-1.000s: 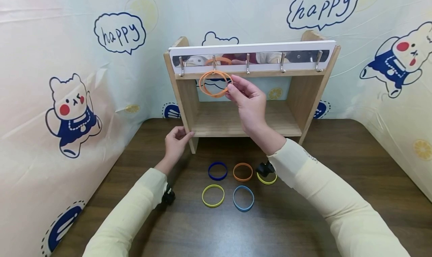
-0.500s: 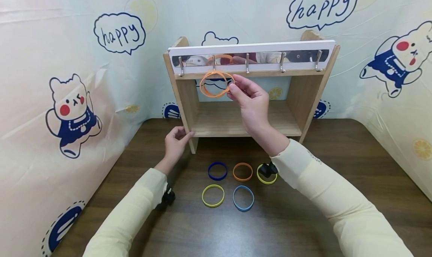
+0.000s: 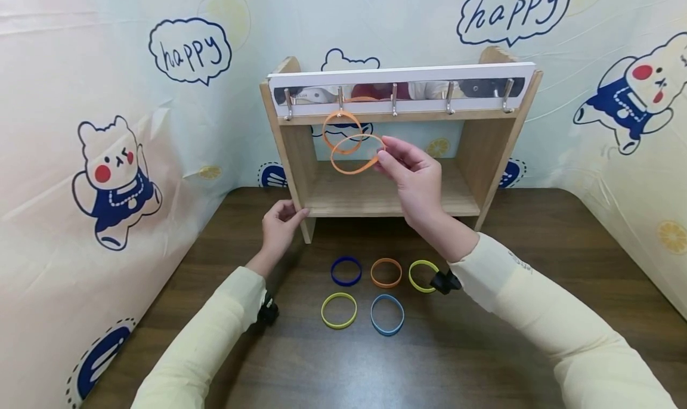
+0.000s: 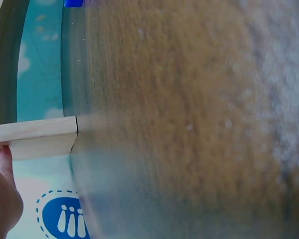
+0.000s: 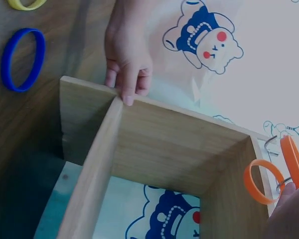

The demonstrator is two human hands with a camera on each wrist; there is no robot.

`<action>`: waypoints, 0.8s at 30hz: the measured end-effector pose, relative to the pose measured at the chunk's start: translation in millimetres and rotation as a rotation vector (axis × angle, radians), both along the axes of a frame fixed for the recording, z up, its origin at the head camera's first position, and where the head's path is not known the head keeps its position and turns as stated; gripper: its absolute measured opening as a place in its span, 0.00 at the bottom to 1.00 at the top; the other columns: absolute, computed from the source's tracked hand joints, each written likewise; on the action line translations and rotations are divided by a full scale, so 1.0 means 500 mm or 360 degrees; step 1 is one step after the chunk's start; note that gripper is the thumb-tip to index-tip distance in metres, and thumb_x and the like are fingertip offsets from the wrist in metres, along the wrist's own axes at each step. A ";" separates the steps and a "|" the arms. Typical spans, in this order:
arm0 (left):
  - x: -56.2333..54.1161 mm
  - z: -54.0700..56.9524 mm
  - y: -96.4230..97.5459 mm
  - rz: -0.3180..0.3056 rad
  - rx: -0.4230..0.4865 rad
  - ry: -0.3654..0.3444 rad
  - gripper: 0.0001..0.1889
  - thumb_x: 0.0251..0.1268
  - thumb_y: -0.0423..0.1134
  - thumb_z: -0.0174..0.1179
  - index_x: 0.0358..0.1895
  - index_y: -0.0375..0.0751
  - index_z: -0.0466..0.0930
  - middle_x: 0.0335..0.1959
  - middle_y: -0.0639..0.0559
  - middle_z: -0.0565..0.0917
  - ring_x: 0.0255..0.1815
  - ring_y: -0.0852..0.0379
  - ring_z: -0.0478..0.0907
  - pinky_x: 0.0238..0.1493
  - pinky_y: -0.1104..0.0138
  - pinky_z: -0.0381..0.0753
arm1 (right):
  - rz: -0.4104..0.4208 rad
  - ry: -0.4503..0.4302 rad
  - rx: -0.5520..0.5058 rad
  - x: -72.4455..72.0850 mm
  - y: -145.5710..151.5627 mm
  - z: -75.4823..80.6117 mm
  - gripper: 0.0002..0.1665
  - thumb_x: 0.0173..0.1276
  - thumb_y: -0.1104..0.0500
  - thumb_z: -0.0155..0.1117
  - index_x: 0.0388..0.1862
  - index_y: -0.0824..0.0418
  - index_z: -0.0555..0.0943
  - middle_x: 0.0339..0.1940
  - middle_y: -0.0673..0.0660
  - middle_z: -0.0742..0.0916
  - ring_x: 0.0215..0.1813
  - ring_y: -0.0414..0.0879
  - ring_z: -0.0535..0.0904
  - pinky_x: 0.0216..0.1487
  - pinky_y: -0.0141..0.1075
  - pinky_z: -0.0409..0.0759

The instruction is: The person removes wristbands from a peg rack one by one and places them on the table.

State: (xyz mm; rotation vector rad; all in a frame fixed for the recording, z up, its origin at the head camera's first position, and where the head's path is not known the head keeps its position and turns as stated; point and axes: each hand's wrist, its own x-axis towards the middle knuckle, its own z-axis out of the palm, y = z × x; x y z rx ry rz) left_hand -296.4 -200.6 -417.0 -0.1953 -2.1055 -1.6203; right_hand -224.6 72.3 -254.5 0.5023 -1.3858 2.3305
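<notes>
My right hand (image 3: 421, 179) pinches an orange wristband (image 3: 351, 172) between thumb and fingertips, just in front of the shelf's hook rail. A second orange wristband (image 3: 324, 133) hangs from the second hook (image 3: 340, 102) from the left. Seen from the head, the two bands overlap; in the right wrist view an orange band (image 5: 250, 185) shows by a hook. Low on the left side, my left hand (image 3: 277, 233) grips the side panel of the wooden shelf (image 3: 394, 188), its thumb on the front edge. The left wrist view shows part of that hand (image 4: 2, 194) against the panel.
On the table (image 3: 300, 361) before the shelf lie a dark blue band (image 3: 346, 285), an orange band (image 3: 386, 287), a yellow band (image 3: 424, 262), another yellow band (image 3: 339, 327) and a light blue band (image 3: 387, 334). Printed cloth (image 3: 177, 129) surrounds the table.
My right hand has moved right and down, drawing its orange wristband partly apart from the hanging one. My left hand stays on the shelf's side panel.
</notes>
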 end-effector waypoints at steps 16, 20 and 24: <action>-0.002 0.002 -0.001 -0.0011 0.0023 0.0018 0.17 0.56 0.42 0.72 0.43 0.35 0.81 0.39 0.44 0.85 0.40 0.56 0.80 0.38 0.70 0.81 | 0.0031 -0.0214 0.0177 0.032 0.086 -0.063 0.17 0.63 0.70 0.68 0.51 0.69 0.82 0.36 0.55 0.86 0.38 0.44 0.84 0.44 0.38 0.83; -0.004 0.002 -0.001 -0.0003 0.0021 0.0007 0.17 0.56 0.41 0.72 0.43 0.34 0.81 0.39 0.43 0.84 0.40 0.57 0.80 0.38 0.72 0.80 | 0.0031 -0.0253 0.0211 0.039 0.104 -0.076 0.17 0.64 0.70 0.67 0.52 0.70 0.81 0.37 0.55 0.87 0.38 0.43 0.84 0.45 0.37 0.82; 0.001 0.007 0.002 -0.0017 0.0022 -0.0016 0.16 0.57 0.38 0.71 0.44 0.31 0.81 0.41 0.38 0.84 0.41 0.53 0.79 0.37 0.74 0.79 | 0.0036 -0.0299 0.0234 0.048 0.121 -0.088 0.16 0.64 0.70 0.66 0.52 0.68 0.82 0.38 0.55 0.87 0.38 0.43 0.85 0.45 0.36 0.82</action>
